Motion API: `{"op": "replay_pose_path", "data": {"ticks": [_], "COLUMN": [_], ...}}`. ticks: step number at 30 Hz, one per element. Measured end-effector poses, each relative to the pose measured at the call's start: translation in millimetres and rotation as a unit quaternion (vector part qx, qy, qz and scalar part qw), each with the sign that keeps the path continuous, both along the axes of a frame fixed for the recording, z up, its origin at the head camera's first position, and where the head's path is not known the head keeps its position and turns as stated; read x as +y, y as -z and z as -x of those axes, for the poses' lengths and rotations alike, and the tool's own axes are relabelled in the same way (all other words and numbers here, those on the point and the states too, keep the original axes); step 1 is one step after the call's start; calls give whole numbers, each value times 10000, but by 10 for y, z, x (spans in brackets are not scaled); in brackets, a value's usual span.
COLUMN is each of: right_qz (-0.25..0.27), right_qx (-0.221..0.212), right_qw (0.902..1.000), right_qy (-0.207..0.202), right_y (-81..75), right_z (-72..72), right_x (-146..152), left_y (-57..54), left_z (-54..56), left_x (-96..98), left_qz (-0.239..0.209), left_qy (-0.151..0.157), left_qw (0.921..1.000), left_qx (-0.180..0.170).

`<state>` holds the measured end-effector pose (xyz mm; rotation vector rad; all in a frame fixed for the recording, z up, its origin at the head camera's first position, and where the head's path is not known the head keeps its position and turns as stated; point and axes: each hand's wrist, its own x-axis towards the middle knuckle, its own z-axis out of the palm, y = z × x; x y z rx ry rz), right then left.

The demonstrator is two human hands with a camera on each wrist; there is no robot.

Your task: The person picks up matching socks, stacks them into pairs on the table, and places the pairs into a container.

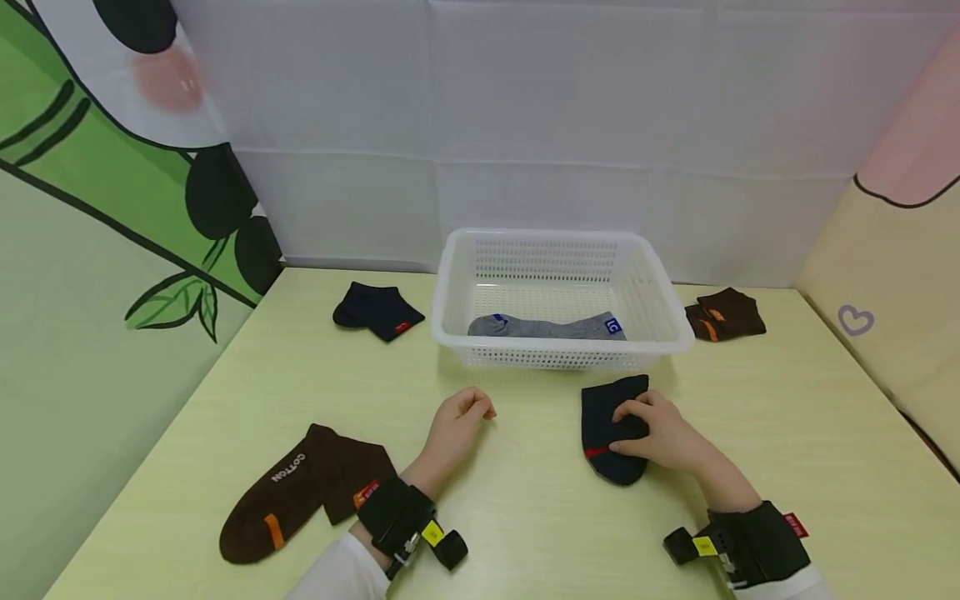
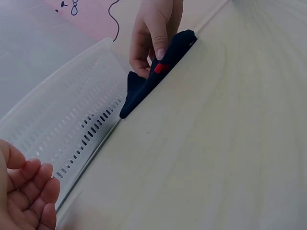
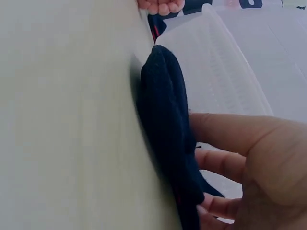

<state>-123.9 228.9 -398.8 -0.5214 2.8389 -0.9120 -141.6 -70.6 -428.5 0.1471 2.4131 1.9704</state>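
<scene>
A folded navy sock [image 1: 603, 429] with a small red mark lies on the table in front of the basket. My right hand [image 1: 663, 433] is over its right side, thumb and fingertips pinching the fabric. In the right wrist view the navy sock [image 3: 165, 115] bulges up beside the thumb and fingers. My left hand [image 1: 457, 425] hovers near the middle of the table, fingers loosely curled with nothing in them. Its nearest things are the basket and a pair of brown socks [image 1: 281, 492] lettered COTTON, at left beside the wrist.
A white plastic basket [image 1: 562, 357] stands at the back centre, holding a grey sock [image 1: 543, 328] with a blue label. Another navy sock [image 1: 375, 310] lies left of it, and dark brown socks with orange marks [image 1: 731, 315] lie to its right. A white sheet [image 1: 540, 100] hangs behind.
</scene>
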Motion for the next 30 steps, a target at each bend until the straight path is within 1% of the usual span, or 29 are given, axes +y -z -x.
{"op": "replay_pose_path", "data": {"ticks": [3,5,6,8,11,15,19,25,30], "right_qz": [453,616,679,730,888,1135,1262,1341,1609], "right_qx": [-327,-522,-585,-572,-464,-296,-225,-61,32], "right_qw": [9984,9965,9956,9950,9942,9926,9914,9906,9857], "right_qy": [72,204,270,367,395,327,258,269,504], "right_y": [37,58,68,89,118,163,198,239,260], "right_z": [16,21,24,28,30,30,29,40,60], "right_x": [-37,-59,-72,-99,-151,-234,-300,-377,-425], "left_y": [2,-1,-10,-43,-182,-355,-389,-382,-365], "left_z": [0,0,-3,-14,-80,-168,-186,-178,-170], "left_x": [4,5,6,6,6,5,4,4,5], "left_qz": [17,24,23,19,44,97,60,65,63], "left_qy": [8,23,34,64,120,145,154,163,182], "left_qw": [10000,10000,10000,9999,9999,9998,9999,9998,9998], "left_qx": [-34,-65,-71,-104,-49,32,9,-4,33]}}
